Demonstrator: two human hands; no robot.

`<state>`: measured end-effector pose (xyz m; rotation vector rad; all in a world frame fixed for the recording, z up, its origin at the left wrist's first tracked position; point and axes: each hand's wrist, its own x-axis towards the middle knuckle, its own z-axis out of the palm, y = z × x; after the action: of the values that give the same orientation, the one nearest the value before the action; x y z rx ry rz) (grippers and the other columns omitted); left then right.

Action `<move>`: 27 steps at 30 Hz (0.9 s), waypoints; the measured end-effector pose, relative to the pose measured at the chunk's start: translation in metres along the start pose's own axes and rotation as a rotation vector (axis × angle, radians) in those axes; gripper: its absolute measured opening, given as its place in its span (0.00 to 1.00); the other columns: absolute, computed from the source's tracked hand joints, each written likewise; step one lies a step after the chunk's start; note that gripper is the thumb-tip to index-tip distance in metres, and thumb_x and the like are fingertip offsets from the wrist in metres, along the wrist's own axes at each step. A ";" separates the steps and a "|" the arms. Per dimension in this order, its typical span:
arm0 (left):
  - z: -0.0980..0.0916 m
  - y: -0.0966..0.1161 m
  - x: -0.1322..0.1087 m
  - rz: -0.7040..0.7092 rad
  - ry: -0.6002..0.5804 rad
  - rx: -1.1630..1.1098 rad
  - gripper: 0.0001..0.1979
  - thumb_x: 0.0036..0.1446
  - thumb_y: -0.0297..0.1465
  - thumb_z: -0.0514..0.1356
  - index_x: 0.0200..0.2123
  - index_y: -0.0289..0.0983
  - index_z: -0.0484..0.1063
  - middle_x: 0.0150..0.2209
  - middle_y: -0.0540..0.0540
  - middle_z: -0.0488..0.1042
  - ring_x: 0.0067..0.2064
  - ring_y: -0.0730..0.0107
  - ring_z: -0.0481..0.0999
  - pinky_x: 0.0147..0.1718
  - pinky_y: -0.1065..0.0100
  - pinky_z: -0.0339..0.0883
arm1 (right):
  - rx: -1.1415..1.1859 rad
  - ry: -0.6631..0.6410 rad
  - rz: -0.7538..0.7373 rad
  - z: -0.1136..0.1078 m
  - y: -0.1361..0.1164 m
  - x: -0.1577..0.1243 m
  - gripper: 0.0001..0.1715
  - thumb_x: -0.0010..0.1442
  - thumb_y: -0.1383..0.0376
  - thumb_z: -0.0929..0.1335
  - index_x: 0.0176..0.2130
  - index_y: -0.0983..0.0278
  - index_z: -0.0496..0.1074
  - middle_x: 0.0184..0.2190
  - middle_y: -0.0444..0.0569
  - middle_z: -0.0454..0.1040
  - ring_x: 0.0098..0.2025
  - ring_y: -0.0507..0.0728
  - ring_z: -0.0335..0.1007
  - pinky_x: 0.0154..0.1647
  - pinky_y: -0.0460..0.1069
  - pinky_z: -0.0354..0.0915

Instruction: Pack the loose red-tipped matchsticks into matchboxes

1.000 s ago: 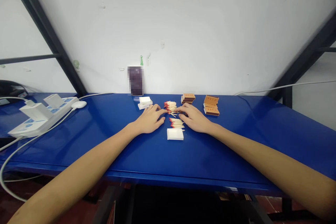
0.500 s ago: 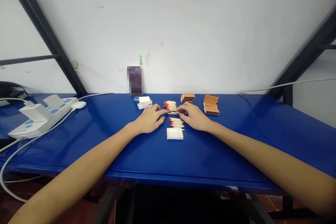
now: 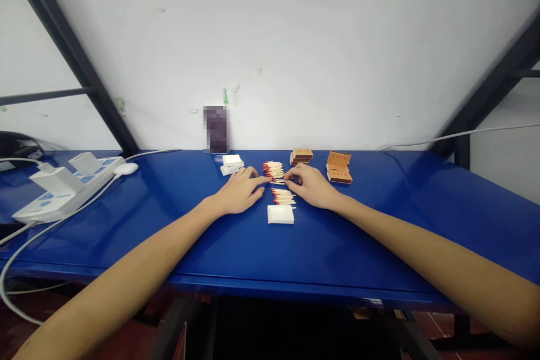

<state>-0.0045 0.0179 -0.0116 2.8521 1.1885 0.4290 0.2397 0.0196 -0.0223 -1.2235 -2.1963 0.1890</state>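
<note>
A pile of red-tipped matches [image 3: 274, 170] lies on the blue table between my hands. My left hand [image 3: 241, 191] rests on the tabletop with fingers apart, its index fingertip at the red heads on the pile's near edge. From the other side, my right hand [image 3: 311, 184] has its thumb and index finger closed around the plain end of a match [image 3: 278, 182]. A smaller group of matches [image 3: 283, 197] lies nearer to me, below the pile. Just in front of that group is a white matchbox tray [image 3: 280, 214]; its inside is hard to make out.
White trays [image 3: 232, 164] are stacked beyond my left hand. Orange matchboxes [image 3: 301, 156] stand stacked behind my right hand, with more orange boxes [image 3: 339, 169] farther right. A power strip [image 3: 67, 191] with cables lies at left. A pixelated dark panel [image 3: 217, 129] is against the wall.
My right hand's fingertips have shifted slightly left along the match. The left hand stays in place, and the boxes and trays have not moved.
</note>
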 end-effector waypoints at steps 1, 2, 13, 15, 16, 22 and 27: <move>0.000 0.000 0.000 0.001 -0.002 0.002 0.21 0.68 0.37 0.47 0.61 0.44 0.67 0.48 0.41 0.65 0.52 0.56 0.66 0.54 0.52 0.60 | -0.005 0.006 -0.008 0.000 0.000 0.000 0.07 0.61 0.67 0.66 0.36 0.63 0.76 0.34 0.48 0.71 0.32 0.54 0.67 0.37 0.50 0.62; 0.000 0.000 0.000 0.001 -0.003 0.005 0.21 0.68 0.37 0.47 0.61 0.44 0.67 0.48 0.41 0.65 0.52 0.56 0.66 0.54 0.52 0.61 | -0.010 0.011 -0.014 0.000 0.000 0.000 0.07 0.61 0.66 0.66 0.36 0.63 0.76 0.34 0.48 0.71 0.32 0.54 0.67 0.37 0.50 0.62; -0.002 0.003 0.000 -0.011 -0.001 0.010 0.23 0.68 0.37 0.47 0.64 0.42 0.61 0.49 0.40 0.65 0.51 0.56 0.66 0.53 0.52 0.62 | -0.002 -0.017 -0.039 -0.001 -0.003 -0.003 0.12 0.64 0.64 0.65 0.40 0.63 0.78 0.36 0.50 0.71 0.35 0.56 0.68 0.39 0.51 0.63; -0.002 0.003 0.000 -0.010 -0.003 0.012 0.23 0.68 0.37 0.47 0.64 0.42 0.61 0.49 0.40 0.65 0.51 0.56 0.66 0.53 0.52 0.62 | -0.005 -0.018 -0.039 -0.001 -0.003 -0.003 0.12 0.65 0.64 0.65 0.40 0.63 0.78 0.37 0.50 0.71 0.35 0.56 0.68 0.40 0.51 0.64; -0.002 0.002 0.000 -0.011 -0.006 0.015 0.23 0.68 0.37 0.47 0.64 0.41 0.61 0.49 0.40 0.65 0.51 0.56 0.66 0.53 0.52 0.62 | -0.007 -0.018 -0.038 -0.001 -0.004 -0.003 0.13 0.65 0.64 0.65 0.40 0.63 0.78 0.37 0.51 0.72 0.35 0.56 0.68 0.39 0.52 0.64; -0.002 0.002 0.000 -0.002 -0.009 0.020 0.21 0.68 0.37 0.47 0.59 0.40 0.67 0.49 0.39 0.65 0.52 0.55 0.65 0.54 0.52 0.62 | -0.015 -0.001 -0.023 -0.001 -0.004 -0.003 0.12 0.64 0.64 0.65 0.38 0.62 0.80 0.36 0.50 0.73 0.35 0.56 0.69 0.38 0.51 0.63; -0.002 0.003 0.001 0.018 -0.012 0.011 0.20 0.68 0.35 0.48 0.58 0.40 0.68 0.49 0.39 0.65 0.52 0.56 0.66 0.54 0.53 0.62 | -0.036 0.017 0.007 0.000 -0.003 -0.002 0.08 0.60 0.66 0.68 0.36 0.62 0.79 0.35 0.48 0.75 0.35 0.55 0.69 0.38 0.50 0.61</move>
<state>-0.0028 0.0163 -0.0087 2.8729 1.1679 0.4071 0.2389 0.0162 -0.0219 -1.2477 -2.1904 0.1419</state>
